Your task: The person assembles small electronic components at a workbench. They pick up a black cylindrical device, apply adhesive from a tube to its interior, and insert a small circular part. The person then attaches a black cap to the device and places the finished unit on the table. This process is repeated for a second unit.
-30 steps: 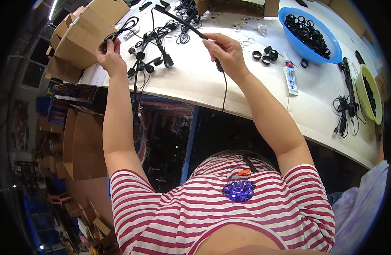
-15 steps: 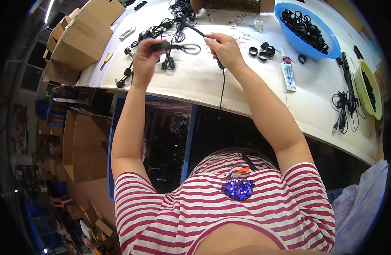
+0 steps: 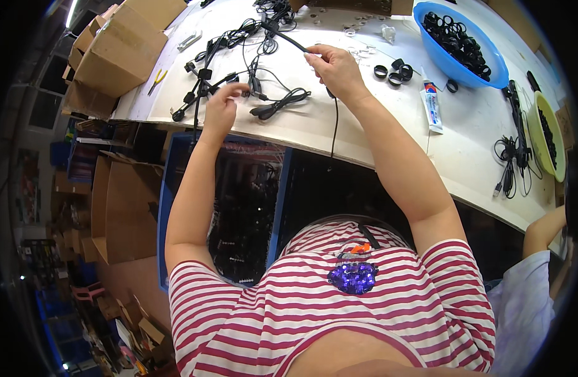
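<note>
My right hand [image 3: 338, 70] is closed on a slim black bar [image 3: 287, 39] that slants up and left toward the cable pile; a thin black cord [image 3: 336, 129] hangs from below this hand over the table edge. My left hand [image 3: 221, 113] has its fingers bent and slightly apart over the table's near left, with nothing visible in them. Just right of its fingertips lies a bundled black cable [image 3: 281, 104]. Black cords with blocky pieces [image 3: 205, 74] lie beyond and left of that hand. A heap of tangled black cables [image 3: 277, 9] sits at the far side.
A blue basin [image 3: 436, 47] of black rings stands far right, with loose black rings [image 3: 395, 78] and a glue tube [image 3: 432, 110] nearby. At right are a green basin [image 3: 554, 141] and cabled bars [image 3: 518, 125]. Cardboard boxes [image 3: 125, 53] and yellow-handled pliers [image 3: 157, 81] are left.
My left hand has let go of the bundled cable, which now lies on the table, and has moved slightly down. My right hand keeps hold of the bar. Another person's arm shows at right.
</note>
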A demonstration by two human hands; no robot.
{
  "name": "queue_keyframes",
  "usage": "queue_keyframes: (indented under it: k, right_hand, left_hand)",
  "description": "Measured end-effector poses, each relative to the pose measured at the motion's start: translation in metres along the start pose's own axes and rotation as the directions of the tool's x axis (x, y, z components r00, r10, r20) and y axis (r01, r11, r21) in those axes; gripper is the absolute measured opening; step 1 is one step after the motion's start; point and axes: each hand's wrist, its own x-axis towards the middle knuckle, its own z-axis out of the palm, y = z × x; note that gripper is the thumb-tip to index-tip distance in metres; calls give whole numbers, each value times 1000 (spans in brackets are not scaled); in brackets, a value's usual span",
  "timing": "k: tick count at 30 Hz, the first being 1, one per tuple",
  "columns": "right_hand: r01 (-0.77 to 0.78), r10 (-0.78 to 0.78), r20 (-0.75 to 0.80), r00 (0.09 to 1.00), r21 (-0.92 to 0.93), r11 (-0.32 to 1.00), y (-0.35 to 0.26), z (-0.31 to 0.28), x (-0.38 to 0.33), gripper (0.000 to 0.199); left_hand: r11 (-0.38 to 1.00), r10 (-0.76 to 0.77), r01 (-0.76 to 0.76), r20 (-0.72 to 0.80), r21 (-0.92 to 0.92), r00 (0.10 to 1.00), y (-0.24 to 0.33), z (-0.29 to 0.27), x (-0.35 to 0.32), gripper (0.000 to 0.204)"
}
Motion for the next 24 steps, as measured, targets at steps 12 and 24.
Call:
queue_keyframes:
  k: [12, 24]
  right_hand:
    - [36, -37, -13, 999, -64, 997, 8, -3, 3, 29]
    - [150, -157, -1, 988, 287, 946, -17, 0, -8, 27]
  left_hand:
    - [923, -375, 374, -4, 94, 927, -5, -33, 34, 40]
    - [335, -395, -88, -224, -938, 891, 23, -114, -14, 18]
